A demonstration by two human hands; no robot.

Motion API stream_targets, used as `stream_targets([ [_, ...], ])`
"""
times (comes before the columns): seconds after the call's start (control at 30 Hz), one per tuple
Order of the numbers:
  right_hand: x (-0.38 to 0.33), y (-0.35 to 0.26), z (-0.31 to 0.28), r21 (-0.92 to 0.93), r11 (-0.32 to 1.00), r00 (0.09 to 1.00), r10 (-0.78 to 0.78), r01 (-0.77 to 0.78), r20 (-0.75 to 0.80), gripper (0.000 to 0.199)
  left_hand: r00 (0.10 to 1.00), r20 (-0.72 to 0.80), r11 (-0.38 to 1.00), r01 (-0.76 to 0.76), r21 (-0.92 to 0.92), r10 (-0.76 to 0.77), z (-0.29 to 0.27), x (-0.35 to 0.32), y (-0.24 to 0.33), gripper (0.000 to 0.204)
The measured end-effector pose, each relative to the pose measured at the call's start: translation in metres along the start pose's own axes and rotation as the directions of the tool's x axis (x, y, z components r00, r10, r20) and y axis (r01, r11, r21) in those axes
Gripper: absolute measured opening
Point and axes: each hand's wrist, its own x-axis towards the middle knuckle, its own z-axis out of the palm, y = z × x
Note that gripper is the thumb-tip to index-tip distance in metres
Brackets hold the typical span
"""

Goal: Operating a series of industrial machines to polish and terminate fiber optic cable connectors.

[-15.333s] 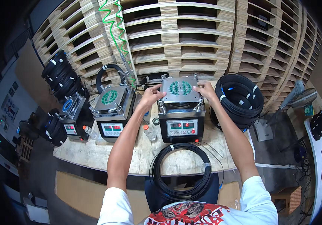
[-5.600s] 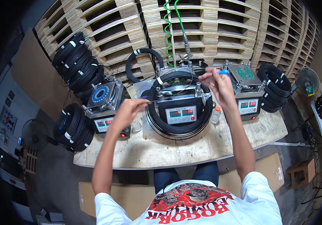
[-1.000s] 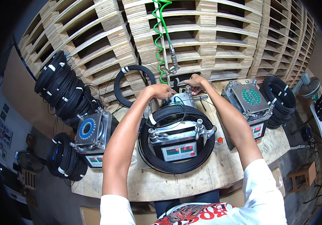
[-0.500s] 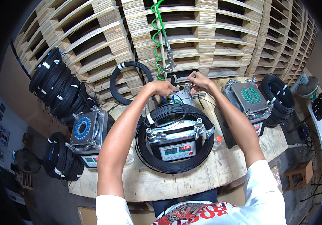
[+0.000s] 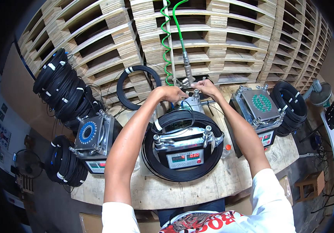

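Note:
At the back of the middle machine, my left hand (image 5: pixel 170 93) has its fingers pinched beside a silver fixture plate (image 5: pixel 191 102); what they hold is hidden. My right hand (image 5: pixel 206 87) has its fingers closed at the lower end of a metal air blow gun (image 5: pixel 187 69), which hangs on a green hose (image 5: pixel 177 24). A large black cable coil (image 5: pixel 148 163) loops round the middle machine's box and its lit control panel (image 5: pixel 185 159). Thin black cable from the coil arches over the machine's top, between my forearms.
Similar machines stand left (image 5: pixel 88 133) with a blue-ringed plate and right (image 5: pixel 261 103) with green pieces. Black cable coils pile up at the left (image 5: pixel 64 91) and right (image 5: pixel 290 106). An orange-capped bottle (image 5: pixel 227 150) stands near my right forearm. Wooden pallets (image 5: pixel 198 27) rise behind.
The air blow gun has shifted right and down, and my right fingers have come to its lower end. My left hand stays near the plate. The middle panel's lit digits have changed.

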Motion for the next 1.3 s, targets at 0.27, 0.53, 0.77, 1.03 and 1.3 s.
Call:
stream_targets([
  [0.27, -0.024, -0.022, -0.026, 0.371, 0.917, 0.924, -0.007, -0.147, 0.383, 0.022, 0.999, 0.03, 0.999, 0.028, -0.038, -0.027, -0.003, -0.007, 0.003, 0.059],
  [0.53, -0.001, -0.025, -0.021, 0.079, 0.988, 0.911, 0.09, -0.132, 0.402, 0.027, 0.965, -0.262, 0.998, -0.034, -0.046, 0.021, 0.002, 0.002, -0.03, 0.049],
  [0.77, -0.092, -0.096, 0.009, -0.433, 0.813, 0.747, -0.554, 0.39, -0.367, 0.028, 0.934, -0.225, 0.959, 0.257, -0.119, -0.278, -0.016, -0.006, -0.059, 0.058],
  [1.03, -0.221, -0.081, 0.085, -0.457, 0.818, 0.665, -0.559, 0.349, -0.495, 0.025, 0.828, -0.13, 0.758, 0.422, -0.497, -0.546, 0.008, 0.007, -0.07, 0.039],
  [1.3, -0.228, -0.076, 0.086, -0.315, 0.824, 0.665, -0.566, 0.471, -0.487, 0.028, 0.788, -0.144, 0.339, 0.087, -0.937, -0.599, 0.048, -0.032, -0.128, 0.027],
])
